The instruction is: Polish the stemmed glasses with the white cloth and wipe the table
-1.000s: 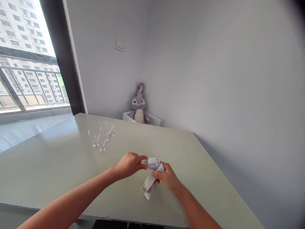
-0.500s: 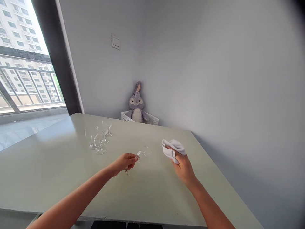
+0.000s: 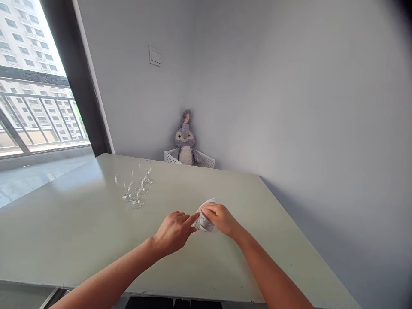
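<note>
Glass held: clear coupe glass between both hands above the middle of the bench, tilted on its side, stem hidden.
Cloth: white cloth pushed inside the bowl, showing through the glass.
Right hand: fingers curled closed over the bowl, holding it.
Left hand: fingers half open, index stretched to the glass, tip at its left side; can't tell if it grips.
Other glasses: four coupe glasses upright, close together on the bench, well left of the hands.
Back corner: grey-purple plush rabbit sitting in white perforated basket, just past the far bench edge.
Wall: light switch.
Left side: window with balcony railing, apartment tower outside.
</note>
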{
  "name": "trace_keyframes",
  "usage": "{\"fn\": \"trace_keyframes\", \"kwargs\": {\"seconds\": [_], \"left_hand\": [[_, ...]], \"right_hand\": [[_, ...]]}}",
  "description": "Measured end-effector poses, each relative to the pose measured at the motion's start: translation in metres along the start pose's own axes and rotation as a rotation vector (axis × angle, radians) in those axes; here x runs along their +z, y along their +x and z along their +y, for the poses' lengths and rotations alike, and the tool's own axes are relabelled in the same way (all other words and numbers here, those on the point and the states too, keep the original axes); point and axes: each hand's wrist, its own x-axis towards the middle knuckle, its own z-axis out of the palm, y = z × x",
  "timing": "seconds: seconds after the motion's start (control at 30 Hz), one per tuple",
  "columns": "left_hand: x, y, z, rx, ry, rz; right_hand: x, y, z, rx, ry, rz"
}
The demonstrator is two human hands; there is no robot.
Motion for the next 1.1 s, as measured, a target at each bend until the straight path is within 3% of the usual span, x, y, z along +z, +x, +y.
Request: {"fn": "trace_keyframes", "kwargs": {"seconds": [0.07,0.13,0.2,0.27,0.4,0.6,0.7,0.83,0.97,1.1], "left_hand": [[0.004,-0.001,-0.003,-0.031,-0.029,0.026],[0.01,0.001,-0.004,-0.11,-0.06,0.067],[0.017,0.004,-0.002,-0.202,-0.072,0.127],[0.024,0.009,0.002,-0.283,-0.07,0.193],[0.033,0.021,0.016,-0.408,-0.112,0.353],[0.04,0.029,0.032,-0.566,-0.184,0.589],[0.039,0.028,0.029,-0.564,-0.336,0.532],[0.025,0.026,0.015,-0.637,-0.853,0.26],[0.006,0.03,0.003,-0.729,-1.425,0.131],[0.002,0.034,-0.003,-0.682,-1.547,0.111]], "right_hand": [[-0.002,0.007,0.011,0.183,0.372,0.039],[0.006,0.01,0.023,0.319,0.707,0.241],[0.02,0.01,0.029,0.357,0.934,0.464],[0.035,0.009,0.028,0.302,1.061,0.568],[0.057,0.009,0.009,0.101,1.169,0.55],[0.077,0.009,-0.004,0.128,1.103,0.326],[0.079,0.007,0.002,0.131,1.066,0.309],[0.074,0.006,0.013,0.266,1.021,0.359],[0.064,0.005,0.019,0.333,1.086,0.167],[0.057,0.001,0.025,0.377,1.119,0.072]]}}
